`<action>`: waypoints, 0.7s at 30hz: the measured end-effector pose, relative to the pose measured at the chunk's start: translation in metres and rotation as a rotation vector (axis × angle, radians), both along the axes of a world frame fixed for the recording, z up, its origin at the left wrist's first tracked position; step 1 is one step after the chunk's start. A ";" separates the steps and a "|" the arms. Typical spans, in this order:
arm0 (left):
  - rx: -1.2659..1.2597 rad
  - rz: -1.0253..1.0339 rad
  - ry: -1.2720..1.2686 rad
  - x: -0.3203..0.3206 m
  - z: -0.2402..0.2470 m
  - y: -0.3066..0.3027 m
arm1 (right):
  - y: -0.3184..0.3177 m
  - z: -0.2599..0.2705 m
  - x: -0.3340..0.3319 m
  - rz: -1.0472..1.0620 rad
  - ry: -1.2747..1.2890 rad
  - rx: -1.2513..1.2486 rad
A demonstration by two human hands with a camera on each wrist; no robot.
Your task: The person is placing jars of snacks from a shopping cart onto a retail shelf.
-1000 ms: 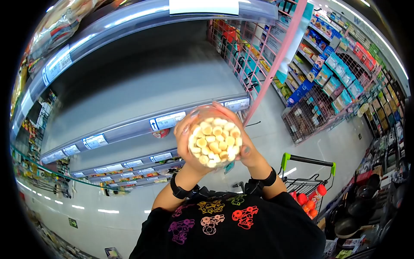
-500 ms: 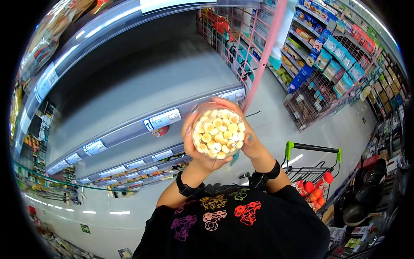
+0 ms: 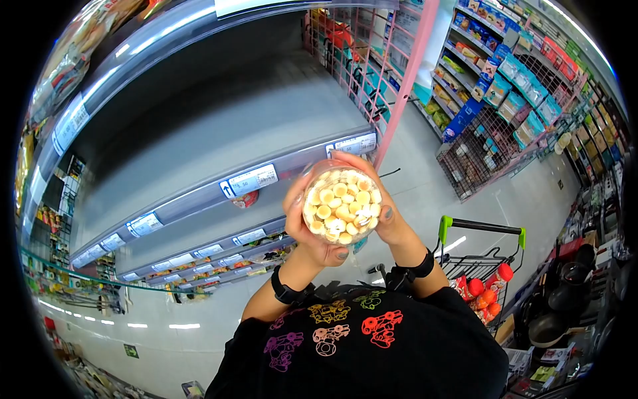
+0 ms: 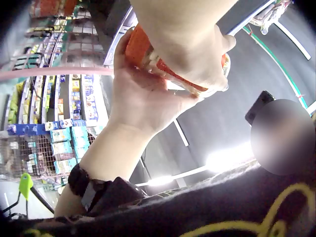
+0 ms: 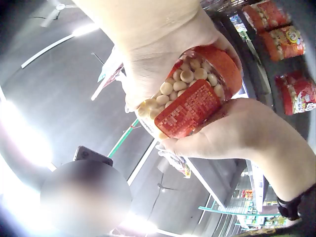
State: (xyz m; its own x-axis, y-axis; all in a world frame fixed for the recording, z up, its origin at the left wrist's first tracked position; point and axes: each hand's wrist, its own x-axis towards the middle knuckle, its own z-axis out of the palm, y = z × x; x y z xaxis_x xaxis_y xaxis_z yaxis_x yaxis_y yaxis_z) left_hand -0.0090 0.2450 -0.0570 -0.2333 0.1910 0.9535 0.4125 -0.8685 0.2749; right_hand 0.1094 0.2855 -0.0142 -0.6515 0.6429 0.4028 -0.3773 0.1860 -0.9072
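Note:
Both hands hold a clear plastic jar of small round biscuits [image 3: 342, 205] in front of the chest, its see-through end facing up in the head view. My left hand [image 3: 302, 223] grips its left side, the thumb showing at the lower edge. On the other side, my right hand [image 3: 385, 216] wraps round it, fingers over the far edge. The right wrist view shows the jar's red printed label [image 5: 190, 109] and a wide orange-red band [image 5: 221, 69] at one end. In the left wrist view the hands cover most of the jar.
Beyond the hands stands a grey store shelf [image 3: 219, 126] with price tags along its edges. A pink wire rack side [image 3: 402, 100] borders it. To the right is a shopping cart [image 3: 482, 229] holding red-lidded jars [image 3: 488, 296]. Pans [image 3: 548, 329] lie at the lower right.
The jar has shifted slightly to the right in the head view, still between both hands. The left thumb now shows below it. The view turned a little early on, then steadied.

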 end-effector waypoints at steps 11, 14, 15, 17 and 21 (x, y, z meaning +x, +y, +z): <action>-0.887 -1.033 -0.230 -0.020 -0.009 -0.019 | 0.021 -0.017 0.059 -0.718 -0.171 0.975; -1.017 -1.160 -0.451 -0.026 -0.043 -0.013 | 0.016 -0.027 0.061 -0.656 -0.145 0.985; -1.063 -1.117 -0.498 -0.025 -0.051 -0.012 | 0.015 -0.032 0.060 -0.638 -0.135 0.987; -1.051 -1.185 -0.516 -0.022 -0.063 -0.011 | 0.014 -0.045 0.056 -0.596 -0.126 0.986; -1.092 -1.259 -0.602 -0.020 -0.075 -0.015 | 0.004 -0.062 0.046 -0.670 -0.132 0.841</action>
